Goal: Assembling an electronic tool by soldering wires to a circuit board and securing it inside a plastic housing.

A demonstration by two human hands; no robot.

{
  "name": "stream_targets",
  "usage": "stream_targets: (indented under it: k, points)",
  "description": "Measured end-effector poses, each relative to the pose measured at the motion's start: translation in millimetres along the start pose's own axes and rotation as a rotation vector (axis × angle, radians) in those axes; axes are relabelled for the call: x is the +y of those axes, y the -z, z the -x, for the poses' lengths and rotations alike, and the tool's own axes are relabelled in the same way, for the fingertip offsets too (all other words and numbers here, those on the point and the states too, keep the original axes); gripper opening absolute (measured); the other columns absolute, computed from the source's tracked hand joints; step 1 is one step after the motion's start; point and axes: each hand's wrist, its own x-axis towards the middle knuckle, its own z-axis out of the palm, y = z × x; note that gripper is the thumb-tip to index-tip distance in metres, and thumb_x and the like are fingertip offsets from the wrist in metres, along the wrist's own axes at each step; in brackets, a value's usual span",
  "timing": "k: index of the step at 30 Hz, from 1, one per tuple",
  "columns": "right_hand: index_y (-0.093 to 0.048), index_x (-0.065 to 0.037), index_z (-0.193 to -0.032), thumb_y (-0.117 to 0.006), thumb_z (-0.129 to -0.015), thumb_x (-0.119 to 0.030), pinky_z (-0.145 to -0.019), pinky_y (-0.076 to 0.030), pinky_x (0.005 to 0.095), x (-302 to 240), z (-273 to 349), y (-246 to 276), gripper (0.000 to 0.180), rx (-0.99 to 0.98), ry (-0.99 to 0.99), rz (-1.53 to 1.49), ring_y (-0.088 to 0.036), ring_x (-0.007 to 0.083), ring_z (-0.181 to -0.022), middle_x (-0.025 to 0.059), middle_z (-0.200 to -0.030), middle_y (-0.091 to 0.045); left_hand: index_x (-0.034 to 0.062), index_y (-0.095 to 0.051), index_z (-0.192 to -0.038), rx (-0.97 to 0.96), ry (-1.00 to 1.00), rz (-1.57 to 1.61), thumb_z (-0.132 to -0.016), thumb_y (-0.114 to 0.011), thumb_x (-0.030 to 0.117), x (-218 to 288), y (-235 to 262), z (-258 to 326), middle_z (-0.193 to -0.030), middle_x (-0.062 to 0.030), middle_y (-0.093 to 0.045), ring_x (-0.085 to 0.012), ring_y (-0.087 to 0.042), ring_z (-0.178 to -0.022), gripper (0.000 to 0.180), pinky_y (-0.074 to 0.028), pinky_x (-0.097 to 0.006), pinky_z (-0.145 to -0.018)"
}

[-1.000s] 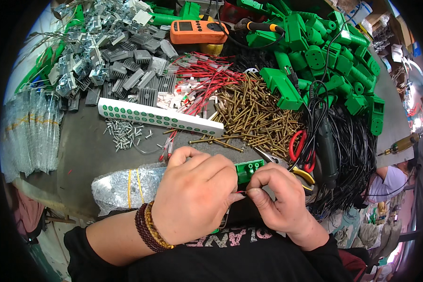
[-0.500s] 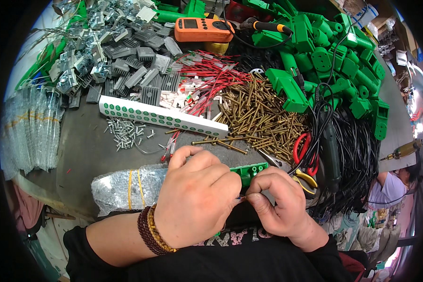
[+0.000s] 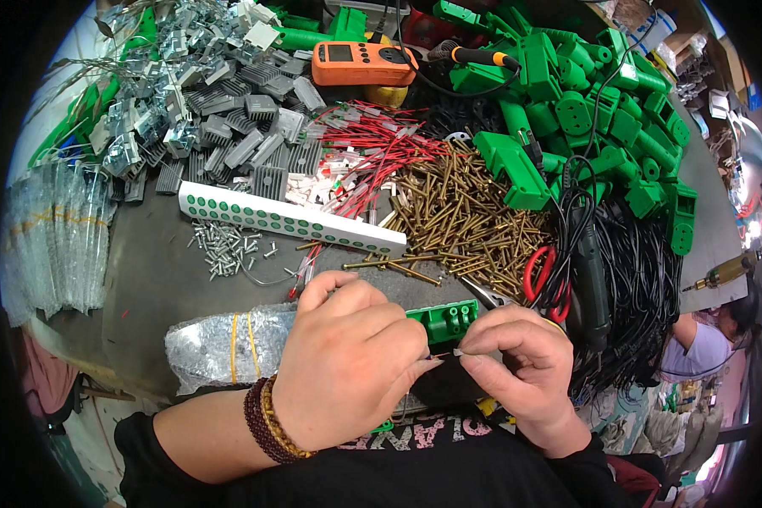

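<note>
In front of my chest, my left hand (image 3: 351, 364) is closed, back of the hand upward, with thumb and forefinger pinched at a tiny end I cannot make out. Facing it across a narrow gap, my right hand (image 3: 525, 364) pinches a small pale piece (image 3: 458, 352) between thumb and forefinger. Just beyond the fingertips lies a green plastic housing (image 3: 436, 324), its left part hidden by my left hand. Beside my left wrist is a bubble-wrapped bundle (image 3: 207, 347) with yellow bands.
A white strip with green dots (image 3: 292, 222) crosses the table. Around it are silver screws (image 3: 224, 250), brass screws (image 3: 466, 212), red wires (image 3: 381, 135) and grey finned blocks (image 3: 229, 118). Red-handled pliers (image 3: 539, 273), black cables (image 3: 643, 296), an orange meter (image 3: 360, 63) and green housings (image 3: 576, 110) lie beyond.
My right hand has drawn away to the right from my left fingertips, opening a gap between them. The pale piece now shows at my right fingertips. My left hand has barely moved.
</note>
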Motion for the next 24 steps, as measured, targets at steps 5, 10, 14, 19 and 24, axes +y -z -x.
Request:
stream_targets:
  k: [5,10,14,19,24]
  points:
    - [-0.072,0.001,-0.094,-0.074,-0.08,0.001,-0.074,-0.053,0.0313,1,-7,-5,0.014,-0.078,0.047,0.033,-0.068,0.0219,-0.083,0.0111,-0.093,-0.069,0.0122,-0.063,-0.071,-0.005,0.007,-0.012,-0.069,-0.082,0.018,0,0,1,-0.07,-0.0011,-0.057,-0.0246,-0.057,-0.076,0.021,-0.041,-0.046,-0.09]
    - [-0.071,0.0,-0.092,-0.073,-0.078,0.002,-0.071,-0.054,0.0327,-4,-23,0,0.015,-0.237,0.112,0.127,-0.067,0.024,-0.081,0.0113,-0.091,-0.068,0.0097,-0.061,-0.1,-0.018,-0.01,0.023,-0.069,-0.084,0.021,0,-2,6,-0.076,0.0009,-0.061,-0.024,-0.059,-0.08,0.04,-0.04,-0.05,-0.098]
    - [-0.071,-0.002,-0.091,-0.072,-0.077,0.002,-0.07,-0.055,0.0332,-9,-30,-6,0.015,-0.256,0.091,0.153,-0.068,0.0244,-0.079,0.0108,-0.089,-0.068,0.0072,-0.054,-0.12,-0.028,-0.061,0.042,-0.068,-0.085,0.022,-3,7,4,-0.079,0.0016,-0.064,-0.0231,-0.062,-0.083,0.062,-0.039,-0.051,-0.1]
    - [-0.07,-0.005,-0.091,-0.074,-0.075,0.0,-0.07,-0.055,0.034,-7,-36,-4,0.016,-0.301,0.128,0.254,-0.067,0.0252,-0.082,0.0097,-0.092,-0.068,0.005,-0.05,-0.135,-0.175,0.007,-0.064,-0.068,-0.086,0.02,-8,15,3,-0.078,0.0037,-0.065,-0.0195,-0.065,-0.085,0.077,-0.036,-0.05,-0.101]
    - [-0.07,-0.004,-0.092,-0.074,-0.076,0.0,-0.071,-0.055,0.0349,-3,-35,-7,0.017,-0.324,0.128,0.225,-0.067,0.0258,-0.083,0.0096,-0.094,-0.067,0.0062,-0.049,-0.14,-0.161,0.014,-0.104,-0.07,-0.084,0.017,-8,14,2,-0.075,0.0047,-0.064,-0.0182,-0.063,-0.078,0.079,-0.035,-0.048,-0.099]
